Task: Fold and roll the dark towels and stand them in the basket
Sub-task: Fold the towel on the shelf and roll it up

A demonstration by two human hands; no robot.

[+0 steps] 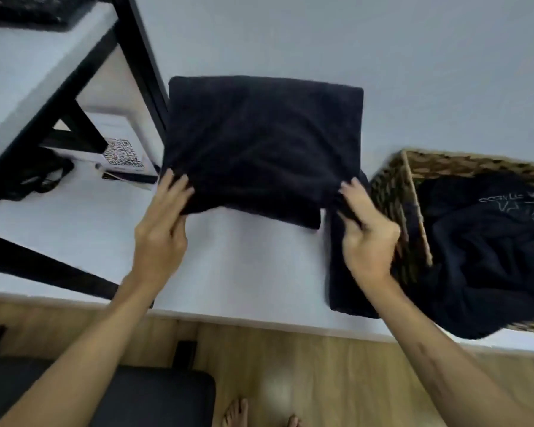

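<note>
While held, towel lies squarish.

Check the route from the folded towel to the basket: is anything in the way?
Yes. A second dark towel lies on the white table between the folded towel and the wicker basket. Loose dark cloth fills the basket and spills over its near edge.

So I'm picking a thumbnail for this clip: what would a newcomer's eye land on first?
First the dark towel, folded to a square at the centre of the white table, with the left hand and right hand pinching its near corners. Next the wicker basket at the right edge, with dark cloth spilling over its near rim.
</note>
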